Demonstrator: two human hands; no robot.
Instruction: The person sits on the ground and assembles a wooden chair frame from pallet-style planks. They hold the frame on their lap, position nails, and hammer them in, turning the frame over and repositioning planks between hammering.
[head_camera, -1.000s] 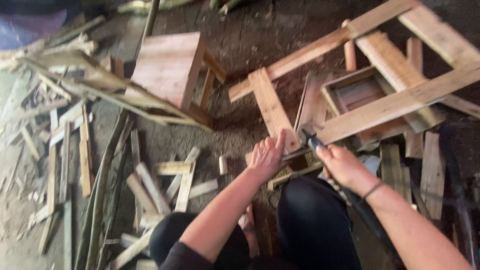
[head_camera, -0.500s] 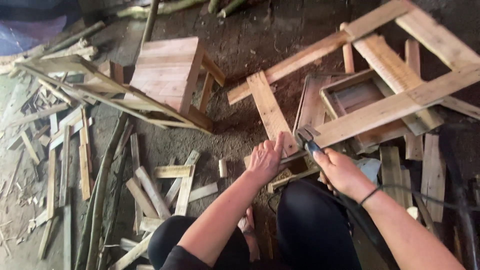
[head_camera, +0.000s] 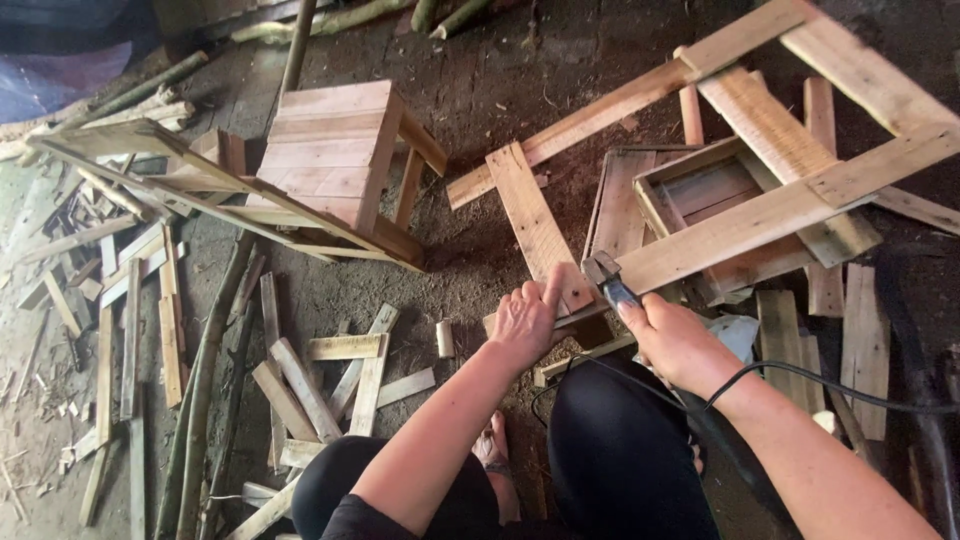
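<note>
A plank (head_camera: 535, 225) is pinned flat by the left hand (head_camera: 522, 322), fingers together; pliers (head_camera: 606, 281) are clenched in the right hand (head_camera: 675, 340) at the plank's end, work apparently unfinished.

Left hand (head_camera: 525, 320) flat on plank (head_camera: 535, 225). Right hand (head_camera: 675, 340) grips hammer (head_camera: 605, 278), head at frame (head_camera: 770, 215) edge.

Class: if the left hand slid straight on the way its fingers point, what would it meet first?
The left hand already rests on the wooden plank; straight on it would probably follow that plank toward the crossing slat.
</note>
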